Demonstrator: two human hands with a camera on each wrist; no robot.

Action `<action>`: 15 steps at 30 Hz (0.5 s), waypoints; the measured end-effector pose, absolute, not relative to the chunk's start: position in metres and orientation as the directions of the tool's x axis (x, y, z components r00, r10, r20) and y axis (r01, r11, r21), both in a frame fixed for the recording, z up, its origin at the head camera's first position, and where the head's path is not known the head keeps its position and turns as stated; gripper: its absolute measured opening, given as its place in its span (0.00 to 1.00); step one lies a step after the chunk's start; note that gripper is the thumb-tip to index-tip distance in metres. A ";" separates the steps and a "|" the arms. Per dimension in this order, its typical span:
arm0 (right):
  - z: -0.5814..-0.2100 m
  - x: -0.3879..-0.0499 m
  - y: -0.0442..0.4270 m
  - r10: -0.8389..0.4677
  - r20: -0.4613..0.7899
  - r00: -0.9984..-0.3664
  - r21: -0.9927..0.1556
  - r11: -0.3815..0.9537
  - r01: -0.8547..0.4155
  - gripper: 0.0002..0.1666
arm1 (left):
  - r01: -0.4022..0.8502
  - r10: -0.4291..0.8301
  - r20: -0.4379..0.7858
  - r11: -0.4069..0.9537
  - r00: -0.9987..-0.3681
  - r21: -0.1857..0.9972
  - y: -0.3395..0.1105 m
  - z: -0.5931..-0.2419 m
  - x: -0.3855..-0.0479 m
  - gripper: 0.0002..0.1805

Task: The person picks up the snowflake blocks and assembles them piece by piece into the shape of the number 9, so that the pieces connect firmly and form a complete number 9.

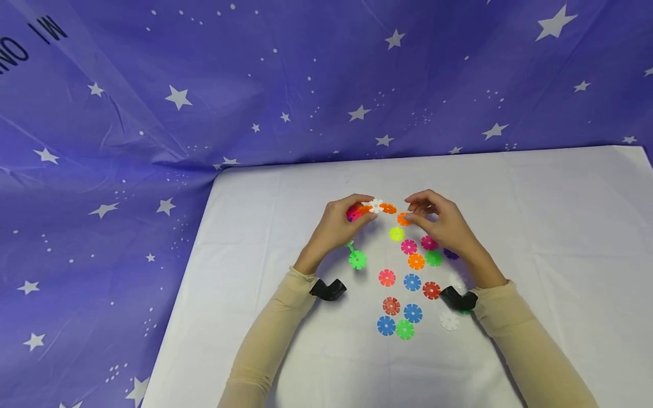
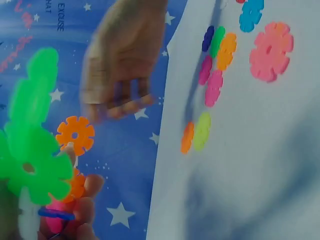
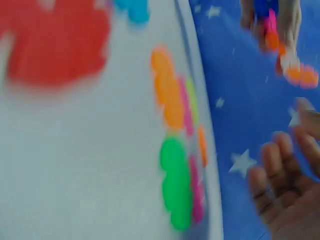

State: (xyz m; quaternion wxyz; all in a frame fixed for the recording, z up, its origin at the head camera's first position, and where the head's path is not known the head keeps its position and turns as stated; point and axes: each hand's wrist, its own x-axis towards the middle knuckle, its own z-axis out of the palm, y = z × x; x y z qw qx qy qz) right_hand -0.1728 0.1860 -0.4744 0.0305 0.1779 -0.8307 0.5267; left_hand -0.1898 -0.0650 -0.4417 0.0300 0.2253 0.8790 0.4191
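In your left hand (image 1: 343, 221), above the tabletop (image 1: 270, 226): disc chain (image 1: 376, 205), pinched by thumb and fingers. Your right hand (image 1: 442, 222), fingers relaxed, grips nothing, near an orange disc (image 1: 403, 219). I'd pinch lightly, lest joints twist.

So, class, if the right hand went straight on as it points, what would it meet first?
Probably the orange disc ending the chain in the left hand, though depth is unclear.
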 end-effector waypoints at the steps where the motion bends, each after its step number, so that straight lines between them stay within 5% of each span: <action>1: -0.478 -0.175 0.191 -0.282 0.177 -0.943 -0.850 0.440 -0.291 0.20 | 0.370 0.425 0.132 0.545 -0.896 0.752 -0.066 -0.442 -0.191 0.23; 6: -0.491 -0.181 0.199 -0.350 -0.036 -0.936 -0.747 0.632 -0.208 0.25 | 0.410 0.464 0.159 0.513 -0.872 0.754 -0.068 -0.444 -0.192 0.25; 15: -0.497 -0.179 0.191 -0.340 -0.068 -0.938 -0.632 0.742 -0.224 0.23 | 0.408 0.478 0.138 0.524 -0.867 0.748 -0.065 -0.443 -0.191 0.17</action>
